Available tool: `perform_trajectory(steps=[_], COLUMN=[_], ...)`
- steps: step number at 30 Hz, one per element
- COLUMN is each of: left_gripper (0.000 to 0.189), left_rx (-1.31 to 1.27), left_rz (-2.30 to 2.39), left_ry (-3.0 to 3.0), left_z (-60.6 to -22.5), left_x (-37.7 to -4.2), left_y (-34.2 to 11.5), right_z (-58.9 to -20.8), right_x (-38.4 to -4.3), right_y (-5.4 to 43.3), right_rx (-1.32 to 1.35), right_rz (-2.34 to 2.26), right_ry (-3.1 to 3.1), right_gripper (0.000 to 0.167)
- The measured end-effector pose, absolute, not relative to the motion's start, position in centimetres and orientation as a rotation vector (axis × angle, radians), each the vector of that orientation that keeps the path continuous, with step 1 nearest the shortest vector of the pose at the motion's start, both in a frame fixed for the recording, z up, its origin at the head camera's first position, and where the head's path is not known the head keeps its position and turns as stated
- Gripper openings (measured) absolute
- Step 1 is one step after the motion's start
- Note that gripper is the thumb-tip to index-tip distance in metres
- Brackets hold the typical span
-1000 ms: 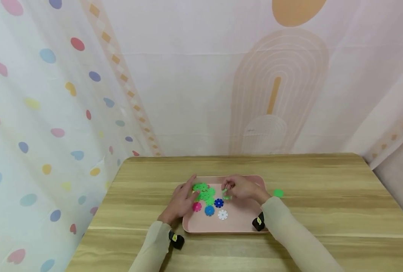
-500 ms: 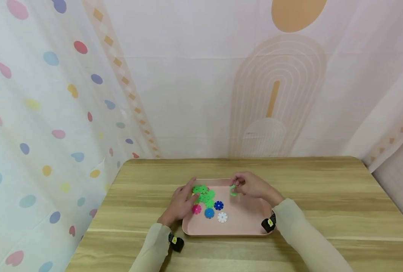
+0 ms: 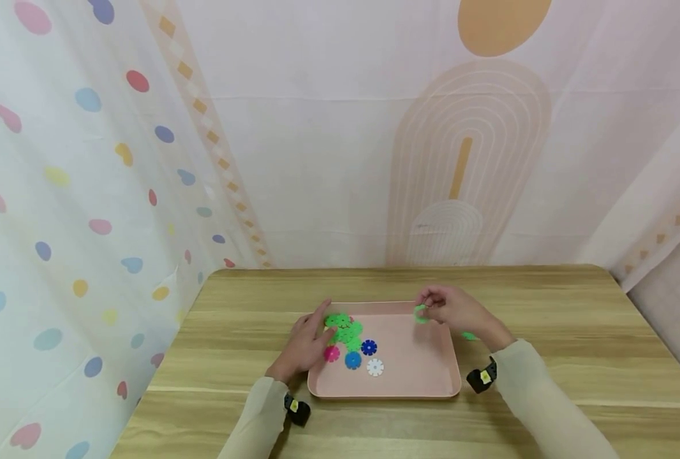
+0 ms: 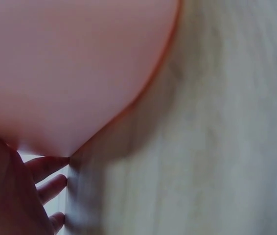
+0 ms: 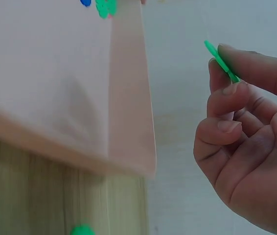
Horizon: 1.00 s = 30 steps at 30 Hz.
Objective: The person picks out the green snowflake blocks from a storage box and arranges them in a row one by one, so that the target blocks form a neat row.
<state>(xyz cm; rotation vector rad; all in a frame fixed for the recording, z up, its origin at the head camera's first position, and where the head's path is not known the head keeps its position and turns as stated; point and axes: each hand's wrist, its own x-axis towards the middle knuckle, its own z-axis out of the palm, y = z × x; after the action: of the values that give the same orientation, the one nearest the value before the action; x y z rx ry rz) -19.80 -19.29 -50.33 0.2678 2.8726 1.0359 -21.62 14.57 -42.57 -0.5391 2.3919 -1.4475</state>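
Observation:
My right hand (image 3: pixel 457 312) pinches a green notched plastic disc (image 3: pixel 420 313) between thumb and fingers, over the far right corner of the pink tray (image 3: pixel 409 376). In the right wrist view, this disc is seen nearly edge-on, the other fingers curled beneath it. My left hand (image 3: pixel 304 344) lies at the tray's left rim with fingers extended, thumb beside a pile of green discs (image 3: pixel 348 333). Near the pile are a pink disc (image 3: pixel 332 354), a blue disc (image 3: pixel 353 360), a dark blue disc (image 3: pixel 369 347) and a white disc (image 3: pixel 375 367).
Just right of the tray, a green piece (image 3: pixel 469 336) sits on the wooden table (image 3: pixel 546 357), partly covered by the right wrist. A patterned curtain (image 3: pixel 328 159) hangs behind the table's far edge. Each wrist wears a small black camera.
My right hand has carried the green disc rightward, from beside the pile to the tray's far right corner. The left hand stays at the left rim.

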Motion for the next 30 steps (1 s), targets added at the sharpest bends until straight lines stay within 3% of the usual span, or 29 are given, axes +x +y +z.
perform_trajectory(steps=[17,30], left_gripper=[0.058,0.054], left_rx=[0.193,0.217], left_rz=[1.118,1.333], left_ry=[2.817,2.606], left_z=[-50.4,-50.6], left_x=[-20.1,-20.6], left_y=[-19.4,-20.4], right_z=[-43.3,-45.8], right_x=[-20.9,-20.2], right_y=[21.1,24.4], right_rx=[-0.271,-0.228], right_rz=[-1.503,-1.407], right_ry=[2.503,2.586], right_gripper=[0.023,0.023])
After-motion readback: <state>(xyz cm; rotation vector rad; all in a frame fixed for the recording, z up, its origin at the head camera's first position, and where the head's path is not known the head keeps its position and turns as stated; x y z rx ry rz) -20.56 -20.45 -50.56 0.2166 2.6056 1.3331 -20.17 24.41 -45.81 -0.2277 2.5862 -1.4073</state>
